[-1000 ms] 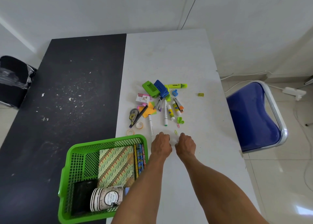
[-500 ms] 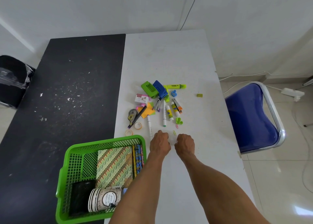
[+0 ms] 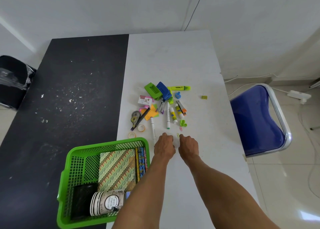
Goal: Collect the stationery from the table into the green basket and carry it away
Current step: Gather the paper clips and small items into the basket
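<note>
A green basket (image 3: 69, 173) stands at the near table edge and holds a patterned notebook (image 3: 117, 168), pencils, a black item and a stack of paper cups (image 3: 105, 203). Loose stationery lies beyond it on the white table (image 3: 173, 59): a green hole punch (image 3: 152, 90), a blue stapler (image 3: 163, 90), a yellow highlighter (image 3: 180, 88), glue sticks, white markers (image 3: 152, 128), sticky notes, tape rolls and clips. My left hand (image 3: 164, 145) and my right hand (image 3: 188, 146) lie side by side, knuckles up and fingers curled down. A small green paper clip (image 3: 177, 134) lies between their fingertips, which are hidden.
A black table (image 3: 69, 99) adjoins the white one on the left. A blue chair (image 3: 256, 118) stands to the right, close to the table edge. A small yellow-green sharpener (image 3: 204, 97) lies apart from the pile. A black bin (image 3: 12, 80) is at the far left.
Both hands have crept slightly forward toward the small clips. The stationery pile and the basket lie as before.
</note>
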The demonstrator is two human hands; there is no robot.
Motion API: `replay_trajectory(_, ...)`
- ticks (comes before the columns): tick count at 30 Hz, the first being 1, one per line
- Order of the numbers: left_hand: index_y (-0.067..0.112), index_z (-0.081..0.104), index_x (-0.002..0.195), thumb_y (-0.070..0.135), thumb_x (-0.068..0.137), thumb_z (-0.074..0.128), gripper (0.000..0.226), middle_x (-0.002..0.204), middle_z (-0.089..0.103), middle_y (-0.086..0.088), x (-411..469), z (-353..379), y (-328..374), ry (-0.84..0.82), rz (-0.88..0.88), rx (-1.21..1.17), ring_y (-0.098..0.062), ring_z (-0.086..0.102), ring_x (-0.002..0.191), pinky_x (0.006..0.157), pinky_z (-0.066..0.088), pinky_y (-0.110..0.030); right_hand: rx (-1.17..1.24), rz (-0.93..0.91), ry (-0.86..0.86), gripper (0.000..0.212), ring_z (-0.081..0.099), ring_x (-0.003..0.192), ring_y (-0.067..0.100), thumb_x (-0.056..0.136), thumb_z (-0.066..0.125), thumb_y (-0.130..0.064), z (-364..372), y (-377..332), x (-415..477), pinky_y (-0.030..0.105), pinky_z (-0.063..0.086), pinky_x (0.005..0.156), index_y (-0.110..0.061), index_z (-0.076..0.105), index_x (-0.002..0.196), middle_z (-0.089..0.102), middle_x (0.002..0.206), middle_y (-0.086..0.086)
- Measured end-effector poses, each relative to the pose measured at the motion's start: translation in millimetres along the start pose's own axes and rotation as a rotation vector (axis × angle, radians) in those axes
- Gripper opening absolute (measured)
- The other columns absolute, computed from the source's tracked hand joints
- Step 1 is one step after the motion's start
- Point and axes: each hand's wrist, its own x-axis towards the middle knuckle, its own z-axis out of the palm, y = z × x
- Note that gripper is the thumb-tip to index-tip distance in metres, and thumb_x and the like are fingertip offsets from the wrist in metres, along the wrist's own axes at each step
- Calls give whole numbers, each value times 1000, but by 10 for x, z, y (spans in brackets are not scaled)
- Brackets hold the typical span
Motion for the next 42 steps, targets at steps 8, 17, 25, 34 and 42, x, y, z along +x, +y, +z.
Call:
replay_trajectory(8,10,57,123,15,94,54,29,125,50,-10,26,-44,-3,20,-15,5,-25,50,118,92,46,-35,-52,-30,-2,25,63,93,25,94,45,-10,3,44,-77,28,46,76,-14,51,119,65,104,6)
replay_trajectory(17,10,58,121,14,94,53,27,124,49,-10,-156,-312,-89,62,5,-24,-26,49,118,89,46,-37,111,73,64,18,60,93,28,86,48,-5,-221,-255,-219,28,42,72,-7,62,98,62,104,11)
replay_trajectory(25,5,57,119,14,91,56,30,125,49,-15,-648,-730,-526,168,-24,-4,-32,49,118,88,46,-41,192,-36,158,21,59,99,31,82,56,-7,-446,-916,-623,30,45,76,-7,64,101,60,105,10)
replay_trajectory(34,7,60,116,9,95,46,25,124,55,-15,-1237,-886,-1179,153,-98,106,-33,54,115,88,46,-41,75,-299,150,15,63,91,34,79,57,-11,-226,-1728,-1301,34,47,69,-10,65,92,68,96,13)
replay_trajectory(42,5,63,100,18,93,59,16,109,61,-12,-1441,-764,-1522,87,-107,67,-30,60,99,81,53,-40,-95,-286,-197,18,66,93,30,88,60,-11,355,-1758,-1604,30,52,75,-11,70,102,67,102,14)
